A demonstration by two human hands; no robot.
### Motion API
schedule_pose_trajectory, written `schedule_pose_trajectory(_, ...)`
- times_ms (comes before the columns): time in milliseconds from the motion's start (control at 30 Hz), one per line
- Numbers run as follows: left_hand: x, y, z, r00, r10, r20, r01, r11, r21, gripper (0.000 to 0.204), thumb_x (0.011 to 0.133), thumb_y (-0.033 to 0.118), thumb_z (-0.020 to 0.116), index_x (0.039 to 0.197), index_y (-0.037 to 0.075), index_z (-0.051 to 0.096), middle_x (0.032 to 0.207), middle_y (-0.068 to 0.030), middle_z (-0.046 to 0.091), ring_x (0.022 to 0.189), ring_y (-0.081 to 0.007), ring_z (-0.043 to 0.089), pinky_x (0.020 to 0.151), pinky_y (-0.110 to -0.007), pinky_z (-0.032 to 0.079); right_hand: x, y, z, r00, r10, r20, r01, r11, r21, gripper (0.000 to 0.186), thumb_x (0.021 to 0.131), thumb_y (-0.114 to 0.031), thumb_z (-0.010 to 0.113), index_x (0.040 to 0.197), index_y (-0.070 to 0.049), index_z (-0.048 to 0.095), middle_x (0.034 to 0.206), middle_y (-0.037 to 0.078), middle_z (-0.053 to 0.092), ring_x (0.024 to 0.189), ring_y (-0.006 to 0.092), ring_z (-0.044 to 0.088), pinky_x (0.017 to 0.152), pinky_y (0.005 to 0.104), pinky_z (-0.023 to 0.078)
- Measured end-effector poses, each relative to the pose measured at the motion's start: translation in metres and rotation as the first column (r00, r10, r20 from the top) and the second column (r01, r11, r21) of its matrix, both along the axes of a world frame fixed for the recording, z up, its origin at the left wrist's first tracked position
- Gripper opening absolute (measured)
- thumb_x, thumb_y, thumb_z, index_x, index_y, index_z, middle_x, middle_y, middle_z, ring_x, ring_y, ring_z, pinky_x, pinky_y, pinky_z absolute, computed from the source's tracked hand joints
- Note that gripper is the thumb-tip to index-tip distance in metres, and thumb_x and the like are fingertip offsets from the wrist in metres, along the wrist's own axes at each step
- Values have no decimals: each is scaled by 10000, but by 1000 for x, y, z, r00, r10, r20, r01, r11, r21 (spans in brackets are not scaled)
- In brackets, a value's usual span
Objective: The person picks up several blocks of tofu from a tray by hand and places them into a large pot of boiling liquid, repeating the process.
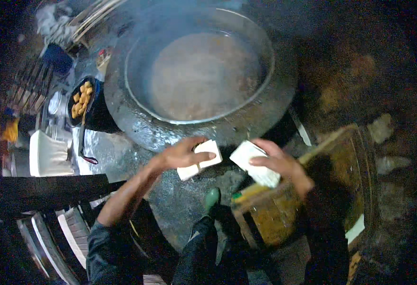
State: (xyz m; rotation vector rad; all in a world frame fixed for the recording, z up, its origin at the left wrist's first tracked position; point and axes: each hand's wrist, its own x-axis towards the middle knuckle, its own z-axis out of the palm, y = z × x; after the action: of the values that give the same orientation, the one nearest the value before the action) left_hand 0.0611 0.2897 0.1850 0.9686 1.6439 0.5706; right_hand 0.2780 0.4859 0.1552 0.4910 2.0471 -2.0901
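Observation:
My left hand grips a stack of white, tofu-like slabs, thumb across the top. To its right, my right hand is closed on another stack of white slabs. Both are held apart, in front of a big round pan set in a dark, wet, wide rim. Haze hangs over the brownish liquid in the pan.
At left are a dark container of golden cubes with a long handle, a white cloth-lined box and stacked racks. A wooden crate stands at lower right. My boot is on the wet floor.

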Motion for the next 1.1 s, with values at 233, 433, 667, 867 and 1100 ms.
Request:
schedule_pose_trajectory(233,-135,47,-107,731,-209,-650,292,956,21,551,681,454,708,1034,48,589,964,-193,646,899,-373,619,775,-465,483,-204,30,-70,864,377,334,-495,512,702,579,687,-387,716,1142,-57,576,1090,196,616,1025,361,577,873,433,459)
schedule_pose_trajectory(433,-157,36,-170,651,-38,-759,330,913,238,470,697,322,705,1071,71,571,1018,-170,639,923,-369,610,775,-438,500,-237,9,-113,915,341,217,-367,474,800,537,708,-316,697,1182,-105,559,1153,174,595,1093,360,537,912,445,436)
schedule_pose_trajectory(667,39,-18,-87,806,161,-570,203,829,521,92,825,163,538,802,75,552,762,-126,595,739,-298,602,680,-423,478,-87,-24,-38,956,158,-248,154,448,881,384,823,-217,632,1160,-50,555,1146,181,560,1089,371,529,950,441,422)
schedule_pose_trajectory(867,373,-199,-30,954,-70,-291,210,850,483,148,850,275,601,917,149,638,765,-6,643,577,-205,626,474,-356,502,208,-125,73,912,-386,-141,374,636,675,283,824,-114,610,1079,2,569,990,160,614,916,286,592,779,365,469)
schedule_pose_trajectory(1100,517,-134,37,997,-16,71,-32,781,624,167,875,195,583,801,46,592,741,-129,611,644,-319,617,546,-400,497,470,-230,67,481,-858,180,607,474,638,252,876,-155,574,1086,-16,572,986,167,639,880,278,616,784,369,471)
